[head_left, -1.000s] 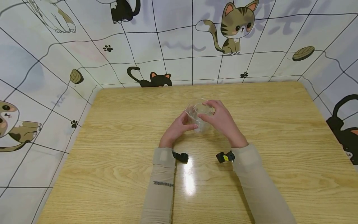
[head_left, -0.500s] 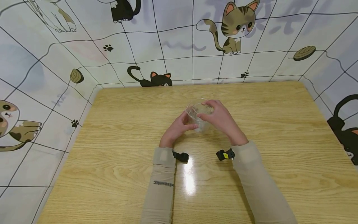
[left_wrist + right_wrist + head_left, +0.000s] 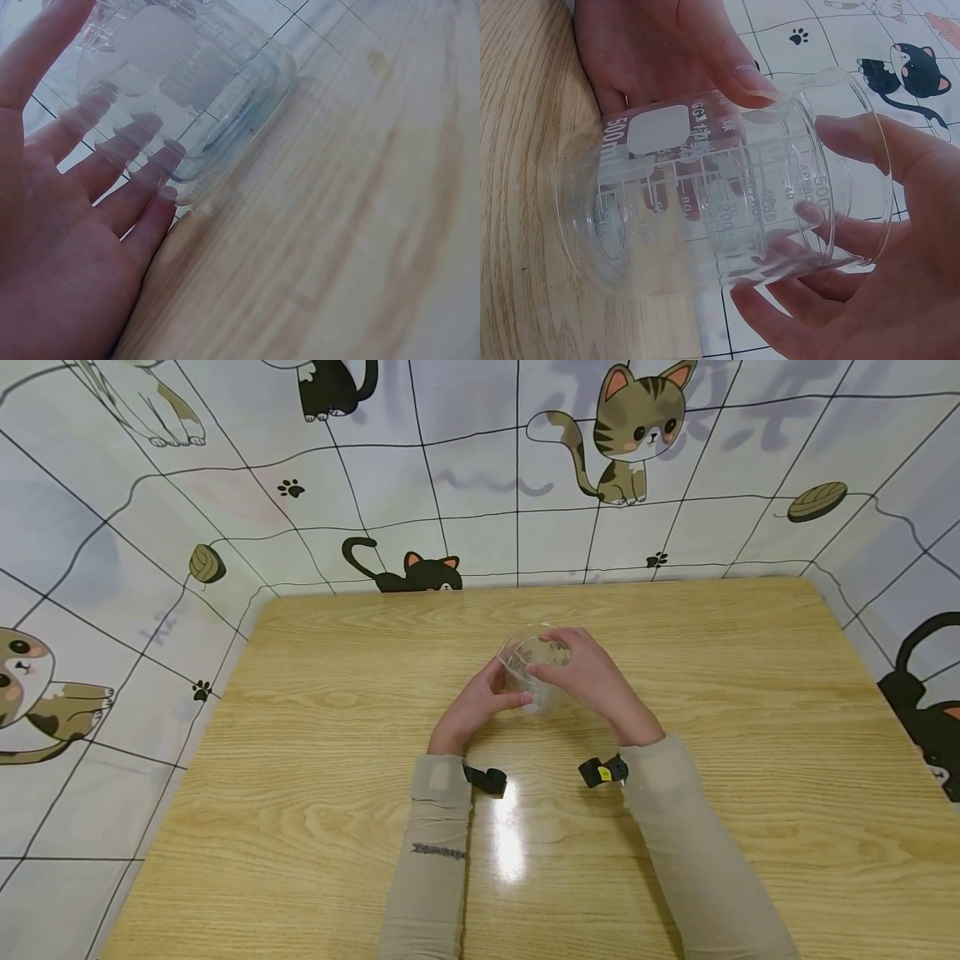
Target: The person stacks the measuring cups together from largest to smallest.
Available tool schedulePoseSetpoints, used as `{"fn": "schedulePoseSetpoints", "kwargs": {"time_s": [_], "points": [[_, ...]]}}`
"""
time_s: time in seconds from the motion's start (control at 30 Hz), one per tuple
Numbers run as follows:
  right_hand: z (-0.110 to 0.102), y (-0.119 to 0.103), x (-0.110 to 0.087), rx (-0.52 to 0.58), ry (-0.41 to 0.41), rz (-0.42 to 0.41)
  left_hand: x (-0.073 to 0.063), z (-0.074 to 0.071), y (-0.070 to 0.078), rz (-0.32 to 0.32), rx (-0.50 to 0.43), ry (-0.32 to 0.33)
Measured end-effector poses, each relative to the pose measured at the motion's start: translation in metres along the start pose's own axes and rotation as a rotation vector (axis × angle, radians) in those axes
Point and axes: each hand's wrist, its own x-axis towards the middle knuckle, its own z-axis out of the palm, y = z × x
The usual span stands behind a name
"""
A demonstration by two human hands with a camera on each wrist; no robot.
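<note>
A clear glass beaker (image 3: 658, 129) with white 500 ml markings stands on the table. Inside it is a smaller clear beaker (image 3: 724, 217), whose own graduations show through the glass. My left hand (image 3: 474, 703) holds the large beaker low on its left side, thumb in front and fingers around behind, as the left wrist view also shows. From the upper right, my right hand (image 3: 596, 681) pinches the smaller beaker near its rim, thumb and index finger reaching within the outer rim. The other right fingers lie beside the large beaker; glass reflections blur the exact contacts.
The wooden table (image 3: 315, 827) spreads around both arms. Walls with a cat-print grid covering (image 3: 480, 477) rise behind the far edge and at both sides. Each wrist carries a small black camera (image 3: 491, 782) on a strap.
The right hand has shifted very slightly left and down with the smaller beaker, which sits a little deeper in the large one. The left hand stays in place.
</note>
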Motion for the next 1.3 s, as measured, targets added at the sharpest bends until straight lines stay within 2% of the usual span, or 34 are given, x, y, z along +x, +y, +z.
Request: {"fn": "schedulePoseSetpoints", "kwargs": {"time_s": [0.37,0.63,0.97,1.3], "points": [[-0.0029,-0.0034,-0.0001,0.024,-0.055,0.018,0.0002,0.0000,-0.0003,-0.030,0.031,0.009],[-0.0041,-0.0032,0.0044,-0.033,-0.111,0.014,0.0002,0.0004,-0.0001,-0.019,0.026,0.011],[-0.0048,-0.0019,0.0063,-0.003,-0.129,0.006,0.0016,-0.0008,-0.0010,-0.013,0.031,-0.005],[-0.0039,-0.0010,0.0057,0.017,-0.112,0.002,0.0022,-0.0006,-0.0003,-0.012,0.045,-0.002]]}}
